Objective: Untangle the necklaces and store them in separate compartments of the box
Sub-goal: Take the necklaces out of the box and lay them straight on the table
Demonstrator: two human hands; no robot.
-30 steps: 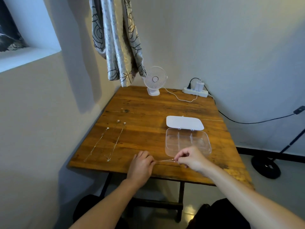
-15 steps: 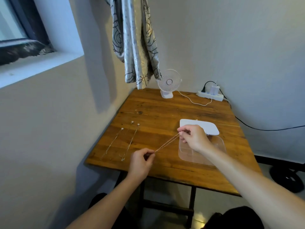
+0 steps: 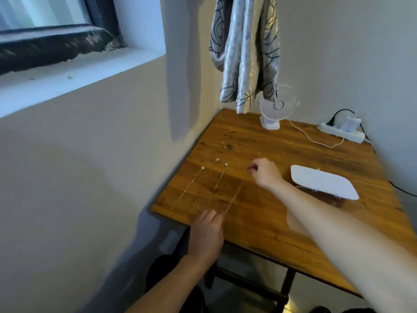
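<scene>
Head view: left hand (image 3: 207, 231) pinches the near end of a necklace (image 3: 234, 198) right at the table's (image 3: 259, 224) seven o'clock edge, while the right hand (image 3: 265, 173) pinches the far end, chain taut between them. Laid-out necklaces (image 3: 215, 188) lie at nine o'clock, hugging the wall-side edge. The open box (image 3: 322, 184) sits at three o'clock, partly under the right forearm. Bare wood runs toward twelve, then fan (image 3: 276, 109) and power strip (image 3: 343, 132)

Straight thin necklaces (image 3: 215, 187) left of box (image 3: 322, 184)
</scene>
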